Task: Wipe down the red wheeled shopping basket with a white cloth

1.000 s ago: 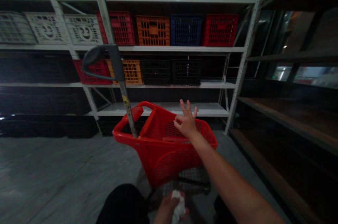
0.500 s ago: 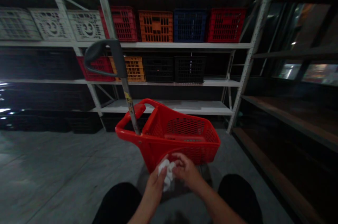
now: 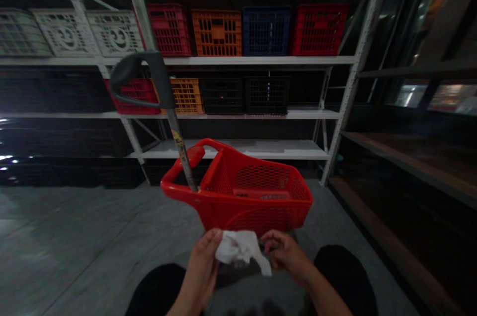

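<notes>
My left hand (image 3: 204, 256) pinches a thin white tissue (image 3: 238, 245) by its left edge, thumb on top. The sheet is crumpled and partly spread, with one strip hanging down at its right end. My right hand (image 3: 285, 252) is beside that end, its fingers loosely curled and slightly apart; no firm hold on the sheet shows. Just beyond both hands stands a red plastic shopping basket cart (image 3: 257, 211), its perforated basket holding nothing that I can see. A metal pole (image 3: 179, 144) with a grey grip (image 3: 162, 80) rises at its handle end.
A white metal rack (image 3: 238, 60) behind the cart carries an orange crate (image 3: 217, 33), a blue crate (image 3: 267, 32), red, black and white crates. Dark shelving (image 3: 406, 152) stands close on the right. My knees flank the hands above the grey concrete floor (image 3: 93, 236).
The tissue was bunched up between both hands and is now spread wider. My hands have moved apart, the right one to the right. The view has shifted slightly.
</notes>
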Tool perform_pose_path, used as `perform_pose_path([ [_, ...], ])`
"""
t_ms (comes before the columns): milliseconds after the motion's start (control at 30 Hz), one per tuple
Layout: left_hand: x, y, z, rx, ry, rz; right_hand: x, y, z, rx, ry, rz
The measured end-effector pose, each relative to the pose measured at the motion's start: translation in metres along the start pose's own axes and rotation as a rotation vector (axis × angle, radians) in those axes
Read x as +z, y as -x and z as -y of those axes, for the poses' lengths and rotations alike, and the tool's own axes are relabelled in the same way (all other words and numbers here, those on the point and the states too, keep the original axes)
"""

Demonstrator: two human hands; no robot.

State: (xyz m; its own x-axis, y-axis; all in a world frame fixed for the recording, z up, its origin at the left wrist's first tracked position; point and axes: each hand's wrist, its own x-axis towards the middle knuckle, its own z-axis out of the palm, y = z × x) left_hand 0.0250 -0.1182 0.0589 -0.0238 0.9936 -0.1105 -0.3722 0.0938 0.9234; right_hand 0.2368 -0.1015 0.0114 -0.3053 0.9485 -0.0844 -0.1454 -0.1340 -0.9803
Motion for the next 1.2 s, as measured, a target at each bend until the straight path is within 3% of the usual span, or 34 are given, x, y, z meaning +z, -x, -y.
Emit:
perform_pose_path([
  [67,0.0,0.001,-0.005,-0.014,0.026,-0.007,-0.004,-0.003,-0.003,-0.072,0.06,-0.146],
  [133,0.001,0.002,-0.007,-0.002,-0.033,-0.021,0.0,-0.006,0.001,-0.19,0.084,-0.202],
  [267,0.006,0.002,-0.004,0.061,-0.195,0.035,0.034,-0.007,0.022,-0.365,0.145,-0.098],
  [400,0.008,0.004,-0.009,0.084,-0.239,0.078,0.059,-0.018,0.02,-0.308,0.284,0.049],
  [533,-0.001,0.004,-0.022,0.058,-0.147,0.017,0.044,-0.033,-0.004,-0.212,0.35,-0.004],
  [700,-0.017,0.002,-0.023,0.099,-0.268,-0.047,0.022,-0.041,-0.01,-0.1,-0.04,-0.264],
  [767,-0.02,-0.001,-0.018,0.129,-0.365,-0.001,0.023,-0.041,-0.004,-0.155,-0.123,-0.364],
  [833,-0.02,-0.005,-0.011,0.144,-0.474,0.12,0.028,-0.039,0.006,-0.281,-0.099,-0.395],
  [933,-0.016,-0.008,-0.003,0.145,-0.552,0.25,0.039,-0.029,0.022,-0.484,0.086,-0.299],
  [1033,-0.009,-0.006,0.0,0.072,-0.512,0.201,0.055,-0.012,0.034,-0.621,0.323,-0.077],
  [1100,-0.005,-0.001,0.001,0.018,-0.402,0.163,0.066,-0.003,0.036,-0.648,0.467,0.037],
  [1200,-0.003,0.003,0.008,-0.018,-0.179,0.141,0.078,0.003,0.026,-0.61,0.562,0.007],
])
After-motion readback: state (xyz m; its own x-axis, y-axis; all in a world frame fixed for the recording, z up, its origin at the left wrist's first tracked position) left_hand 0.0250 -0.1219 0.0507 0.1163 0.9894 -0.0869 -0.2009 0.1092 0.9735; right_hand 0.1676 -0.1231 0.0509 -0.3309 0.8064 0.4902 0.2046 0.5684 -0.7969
